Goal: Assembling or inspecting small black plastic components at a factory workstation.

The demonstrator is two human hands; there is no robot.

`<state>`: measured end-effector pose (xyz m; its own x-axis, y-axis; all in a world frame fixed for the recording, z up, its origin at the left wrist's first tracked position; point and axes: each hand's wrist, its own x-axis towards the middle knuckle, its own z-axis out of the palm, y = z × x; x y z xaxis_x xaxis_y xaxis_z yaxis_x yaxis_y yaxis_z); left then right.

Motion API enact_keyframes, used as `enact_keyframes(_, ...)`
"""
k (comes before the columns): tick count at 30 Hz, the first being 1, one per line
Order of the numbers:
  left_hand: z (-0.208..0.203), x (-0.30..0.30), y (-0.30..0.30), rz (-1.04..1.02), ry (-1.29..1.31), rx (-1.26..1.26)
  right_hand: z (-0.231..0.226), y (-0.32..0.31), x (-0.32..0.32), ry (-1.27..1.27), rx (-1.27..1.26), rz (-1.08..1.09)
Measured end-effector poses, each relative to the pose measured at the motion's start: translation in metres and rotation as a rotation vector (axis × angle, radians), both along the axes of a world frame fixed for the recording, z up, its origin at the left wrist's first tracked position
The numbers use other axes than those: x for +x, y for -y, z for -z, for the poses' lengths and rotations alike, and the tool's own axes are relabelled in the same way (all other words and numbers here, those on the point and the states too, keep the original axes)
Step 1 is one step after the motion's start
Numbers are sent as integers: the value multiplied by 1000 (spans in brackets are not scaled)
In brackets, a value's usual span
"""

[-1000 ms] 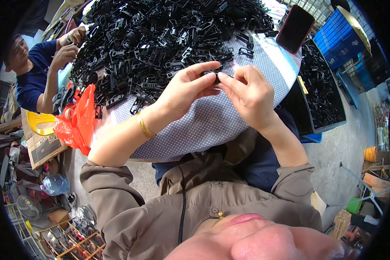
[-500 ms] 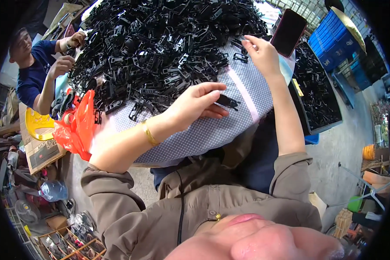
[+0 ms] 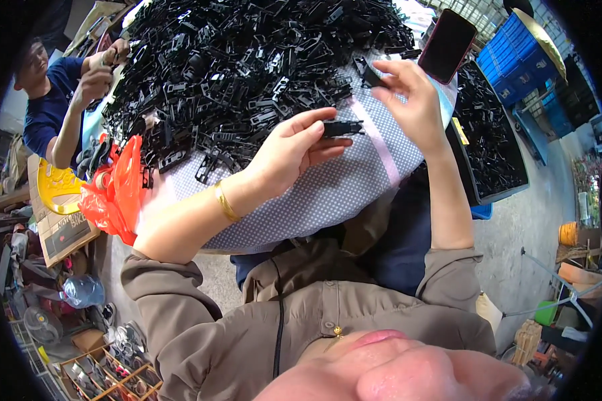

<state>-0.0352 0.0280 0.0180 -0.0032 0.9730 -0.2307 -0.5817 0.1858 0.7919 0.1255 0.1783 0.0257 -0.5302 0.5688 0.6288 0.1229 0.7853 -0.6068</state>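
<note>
My left hand (image 3: 282,152) is closed on a slim black plastic part (image 3: 343,128), gripped between thumb and fingers above the front of the table. The part points to the right, over a pale pink strip (image 3: 374,140) on the dotted cloth (image 3: 281,214). Farther right, my right hand (image 3: 415,110) has thumb and fingertips round a small dark plastic piece (image 3: 370,75), whose shape is partly hidden. Just beyond both hands rises a large heap of black plastic parts (image 3: 234,73), many with slots and frames.
A phone (image 3: 448,47) stands at the table's right edge. Beyond it is a bin (image 3: 491,134) of black parts and blue crates (image 3: 515,57). Left are a red plastic bag (image 3: 117,197), a yellow plastic stool (image 3: 57,187) and a co-worker (image 3: 57,107) handling something at the heap.
My left hand has lifted slightly, levelling the black part, which was tilted downward. My right hand has turned and drawn slightly right and nearer, now with a dark piece at its fingertips.
</note>
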Motion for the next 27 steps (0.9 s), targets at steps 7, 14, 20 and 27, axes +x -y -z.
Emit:
enact_keyframes(7, 0, -1, 0, -61, -53, 67, -20, 55, 9, 178, -3, -110)
enact_keyframes(14, 3, -2, 1, -62, -61, 81, -12, 52, 6, 64, 129, -106)
enact_keyframes(20, 2, 3, 2, -51, -113, 117, 9, 57, -5, -175, -501, -150)
enact_keyframes(27, 5, 3, 3, -96, -192, 123, 18, 59, -11, -156, -675, -201)
